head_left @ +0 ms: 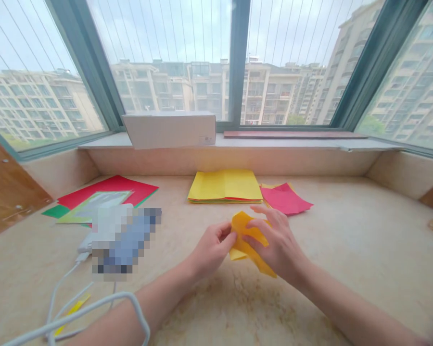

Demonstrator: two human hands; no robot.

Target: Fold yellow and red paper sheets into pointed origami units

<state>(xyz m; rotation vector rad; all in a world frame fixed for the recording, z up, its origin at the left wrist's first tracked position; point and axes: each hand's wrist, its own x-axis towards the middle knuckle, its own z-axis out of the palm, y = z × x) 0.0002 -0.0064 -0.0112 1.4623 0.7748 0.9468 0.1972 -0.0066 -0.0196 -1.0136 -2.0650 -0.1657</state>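
A folded piece of orange-yellow paper (252, 254) is raised a little above the stone counter, between my two hands. My left hand (214, 247) pinches its left edge between thumb and fingers. Over its right side lies my right hand (279, 240), fingers spread and curved, the thumb and some fingertips against the paper's face. Part of the sheet is hidden behind that hand. Just beyond stands a stack of yellow sheets (225, 185) with red and green edges showing. Pinkish-red paper (288, 198) lies to its right, over some yellow paper.
On the left, red paper (111, 185) and green paper (57, 211) lie under a clear packet (104, 199). A blurred-out blue object (130, 245) and white cables (104, 300) are nearer. A yellow strip (72, 315) lies among the cables. A white box (171, 129) rests on the window ledge.
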